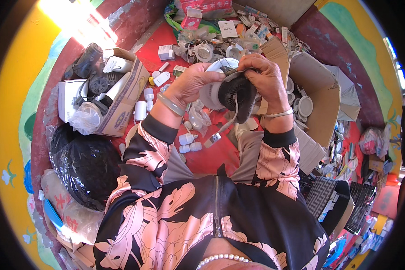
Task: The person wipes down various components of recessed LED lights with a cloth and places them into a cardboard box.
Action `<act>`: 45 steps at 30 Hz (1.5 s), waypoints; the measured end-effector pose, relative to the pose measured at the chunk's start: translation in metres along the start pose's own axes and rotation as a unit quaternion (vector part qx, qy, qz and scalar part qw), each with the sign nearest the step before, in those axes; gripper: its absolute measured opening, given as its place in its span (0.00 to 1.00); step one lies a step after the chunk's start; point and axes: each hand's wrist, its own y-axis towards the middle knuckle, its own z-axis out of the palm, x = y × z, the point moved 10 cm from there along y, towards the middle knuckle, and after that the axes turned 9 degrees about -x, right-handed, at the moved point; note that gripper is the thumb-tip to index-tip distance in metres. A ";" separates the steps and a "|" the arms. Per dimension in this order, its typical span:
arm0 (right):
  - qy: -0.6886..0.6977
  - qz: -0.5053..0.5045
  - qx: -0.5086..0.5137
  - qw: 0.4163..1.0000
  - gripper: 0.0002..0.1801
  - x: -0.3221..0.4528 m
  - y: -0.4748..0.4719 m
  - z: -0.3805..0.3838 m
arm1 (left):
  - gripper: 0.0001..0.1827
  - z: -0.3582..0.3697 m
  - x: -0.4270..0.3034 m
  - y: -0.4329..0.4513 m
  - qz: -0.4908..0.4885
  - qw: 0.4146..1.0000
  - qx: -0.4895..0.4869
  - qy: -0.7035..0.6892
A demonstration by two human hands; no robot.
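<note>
My left hand (191,80) grips the white rim of a round recessed light fixture (210,96), its thumb near the top. My right hand (264,76) pinches the edge of a dark round piece (237,92) at the fixture's right side. Between the hands a white ring and a metal spring clip show. A pale cable with a small connector (213,138) hangs down from the dark piece. Below lie white cylindrical lamps (190,147) on a red sheet (209,157). The fingers behind the fixture are partly hidden.
At left stands a cardboard box (125,109) of black and white lamps, above a black plastic bag (84,165). A larger open cardboard box (319,98) with round white fixtures is at right. Small boxes and light fixtures (203,52) are heaped ahead.
</note>
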 end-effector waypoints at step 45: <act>0.094 0.127 0.036 0.987 0.05 -0.027 -0.002 0.008 | 0.18 0.003 -0.009 -0.003 0.048 0.995 -0.045 0.077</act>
